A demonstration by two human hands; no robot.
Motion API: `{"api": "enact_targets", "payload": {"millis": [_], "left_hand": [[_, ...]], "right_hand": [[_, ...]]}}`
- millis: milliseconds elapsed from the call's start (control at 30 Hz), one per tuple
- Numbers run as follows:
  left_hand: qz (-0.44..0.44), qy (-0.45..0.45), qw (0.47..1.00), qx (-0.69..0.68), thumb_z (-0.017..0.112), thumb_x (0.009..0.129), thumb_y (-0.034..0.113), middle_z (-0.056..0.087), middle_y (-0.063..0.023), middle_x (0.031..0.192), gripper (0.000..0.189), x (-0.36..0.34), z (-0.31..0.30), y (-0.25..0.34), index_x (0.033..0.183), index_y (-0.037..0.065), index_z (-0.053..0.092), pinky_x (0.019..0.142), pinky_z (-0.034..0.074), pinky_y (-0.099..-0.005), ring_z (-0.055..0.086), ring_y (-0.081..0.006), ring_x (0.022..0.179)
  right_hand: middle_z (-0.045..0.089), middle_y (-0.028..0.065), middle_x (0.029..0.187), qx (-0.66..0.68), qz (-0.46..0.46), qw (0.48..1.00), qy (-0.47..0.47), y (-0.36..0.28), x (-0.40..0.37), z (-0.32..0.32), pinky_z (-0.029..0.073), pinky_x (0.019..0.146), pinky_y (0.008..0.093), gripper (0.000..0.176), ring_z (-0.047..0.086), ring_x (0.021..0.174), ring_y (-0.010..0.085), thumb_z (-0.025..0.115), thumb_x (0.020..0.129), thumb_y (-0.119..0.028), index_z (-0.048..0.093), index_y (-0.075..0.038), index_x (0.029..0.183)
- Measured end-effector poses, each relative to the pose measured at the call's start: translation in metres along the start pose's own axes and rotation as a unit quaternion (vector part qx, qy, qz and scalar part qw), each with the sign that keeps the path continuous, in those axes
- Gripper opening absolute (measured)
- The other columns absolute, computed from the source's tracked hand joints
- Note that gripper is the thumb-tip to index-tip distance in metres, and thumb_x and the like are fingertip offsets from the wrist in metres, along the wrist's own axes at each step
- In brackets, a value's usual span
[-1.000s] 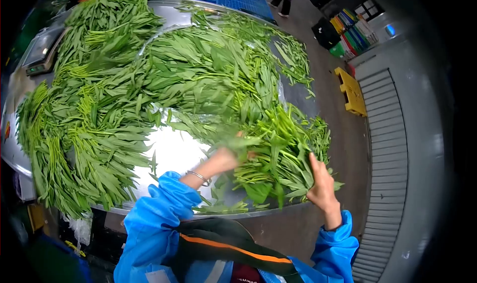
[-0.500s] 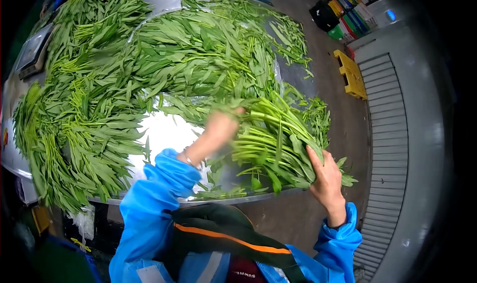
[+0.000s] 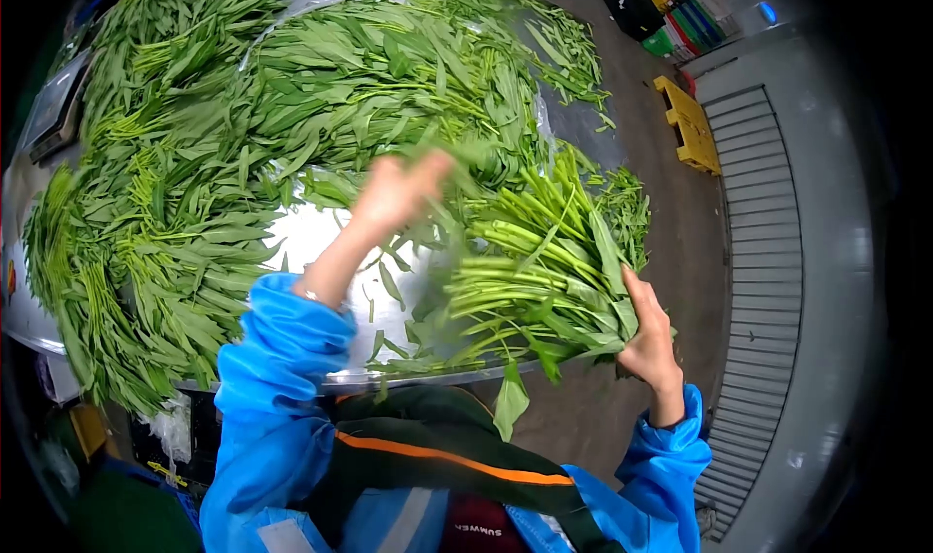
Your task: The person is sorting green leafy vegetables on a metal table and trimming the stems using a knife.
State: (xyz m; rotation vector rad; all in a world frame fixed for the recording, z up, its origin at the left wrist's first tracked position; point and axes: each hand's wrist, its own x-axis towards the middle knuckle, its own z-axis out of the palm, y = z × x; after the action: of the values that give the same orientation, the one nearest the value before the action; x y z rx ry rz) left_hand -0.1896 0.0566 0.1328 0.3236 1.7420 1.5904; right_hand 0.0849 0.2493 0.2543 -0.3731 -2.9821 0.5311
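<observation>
My right hand (image 3: 649, 331) is closed around a thick bunch of water spinach (image 3: 544, 271) at its leafy end, at the table's near right corner. The bunch's pale green stems fan out to the left. One loose leaf (image 3: 510, 402) dangles below the bunch, past the table edge. My left hand (image 3: 403, 191) is raised left of the stems, over the bare shiny patch of the metal table (image 3: 316, 237). Its fingers are smeared by motion, with a green blur beside the fingertips. Small torn leaves (image 3: 389, 286) lie scattered on the metal below it.
A large heap of water spinach (image 3: 379, 86) covers the table's middle, and bundles (image 3: 146, 281) lie along the left. A scale (image 3: 58, 106) stands at the far left. Beyond the right edge are a yellow pallet (image 3: 688, 125) on the floor and a grille (image 3: 758, 291).
My left hand has moved away from the stems, up and to the left. A leaf now hangs below the bunch, and more leaf scraps show on the metal. My right hand keeps its grip.
</observation>
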Motion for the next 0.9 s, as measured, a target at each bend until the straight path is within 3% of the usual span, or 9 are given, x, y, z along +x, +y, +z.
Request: {"api": "enact_targets", "payload": {"millis": [133,233,333,400,467,667,733,833,900], "left_hand": [[0.039,0.040,0.998,-0.018,0.060,0.078,0.057,0.062,-0.0111,0.075,0.066,-0.007,-0.022,-0.001,0.104,-0.004,0.058,0.059,0.049,-0.0292,0.058,-0.0145,0.063],[0.229,-0.088,0.926,0.286,0.063,0.074,0.058,0.047,-0.0341,0.121,0.108,-0.021,0.033,-0.023,0.136,-0.013,0.010,0.099,0.037,-0.0392,0.044,-0.0413,0.119],[0.094,-0.111,0.927,0.347,0.060,0.083,0.039,0.059,-0.0274,0.100,0.054,-0.002,0.032,-0.030,0.119,0.000,0.050,0.086,0.046,-0.0382,0.058,-0.0346,0.100],[0.170,0.081,0.956,0.226,0.055,0.086,0.030,0.063,-0.0161,0.087,0.030,0.026,0.005,-0.063,0.103,0.005,0.060,0.074,0.050,-0.0372,0.063,-0.0256,0.083],[-0.027,0.088,0.987,0.134,0.054,0.087,0.029,0.063,-0.0126,0.084,0.029,0.026,-0.037,-0.035,0.102,0.005,0.060,0.070,0.049,-0.0346,0.063,-0.0194,0.079],[0.371,-0.140,0.916,0.060,0.068,0.078,0.037,0.057,-0.0121,0.117,0.057,-0.026,0.038,-0.012,0.124,0.008,0.050,0.084,0.047,-0.0325,0.061,-0.0238,0.091],[0.107,-0.197,0.954,0.201,0.065,0.081,0.032,0.062,-0.0134,0.106,0.040,-0.003,0.011,0.000,0.111,0.006,0.061,0.083,0.047,-0.0325,0.063,-0.0233,0.089],[0.059,0.089,0.991,-0.081,0.060,0.085,0.023,0.061,-0.0001,0.075,0.017,0.016,-0.037,-0.008,0.094,0.010,0.066,0.053,0.042,-0.0231,0.049,-0.0071,0.055],[0.101,0.033,0.991,-0.078,0.063,0.082,0.023,0.059,-0.0034,0.079,0.033,0.007,-0.037,0.011,0.109,0.004,0.057,0.057,0.045,-0.0242,0.054,-0.0074,0.063]], "right_hand": [[0.056,0.0184,0.113,0.005,0.063,0.998,0.021,-0.002,-0.007,0.007,0.045,0.085,0.0362,0.074,0.056,0.103,0.0341,0.070,0.066,-0.002,0.041,-0.008,0.133],[0.056,0.0191,0.112,0.025,0.079,0.995,0.057,-0.008,0.002,0.024,0.045,0.086,0.0362,0.073,0.057,0.101,0.0347,0.071,0.067,-0.004,0.040,-0.007,0.133],[0.056,0.0194,0.113,0.018,0.069,0.995,0.066,-0.013,0.003,0.026,0.045,0.086,0.0361,0.073,0.057,0.101,0.0326,0.072,0.068,-0.005,0.040,-0.004,0.133],[0.056,0.0188,0.115,0.068,0.087,0.991,0.073,0.002,-0.009,0.025,0.045,0.088,0.0358,0.075,0.057,0.103,0.0312,0.073,0.067,-0.005,0.039,-0.003,0.134],[0.055,0.0178,0.120,0.115,0.114,0.984,0.071,0.004,-0.018,0.018,0.044,0.091,0.0331,0.079,0.056,0.108,0.0252,0.074,0.067,-0.004,0.035,-0.002,0.136],[0.057,0.0117,0.118,0.316,0.167,0.933,0.041,-0.004,-0.008,0.034,0.043,0.092,0.0310,0.089,0.056,0.103,0.0176,0.075,0.066,-0.002,0.025,-0.002,0.140],[0.055,0.0111,0.119,0.330,0.179,0.927,0.017,0.007,-0.013,0.034,0.042,0.093,0.0314,0.093,0.054,0.105,0.0179,0.074,0.060,0.001,0.026,-0.002,0.139],[0.054,0.0098,0.119,0.410,0.246,0.878,-0.020,0.033,-0.035,0.033,0.041,0.094,0.0308,0.094,0.054,0.104,0.0186,0.071,0.055,0.006,0.029,-0.002,0.138],[0.055,0.0099,0.117,0.462,0.280,0.841,-0.017,0.033,-0.038,0.036,0.045,0.089,0.0316,0.092,0.056,0.099,0.0188,0.069,0.053,0.008,0.031,-0.001,0.136]]}}
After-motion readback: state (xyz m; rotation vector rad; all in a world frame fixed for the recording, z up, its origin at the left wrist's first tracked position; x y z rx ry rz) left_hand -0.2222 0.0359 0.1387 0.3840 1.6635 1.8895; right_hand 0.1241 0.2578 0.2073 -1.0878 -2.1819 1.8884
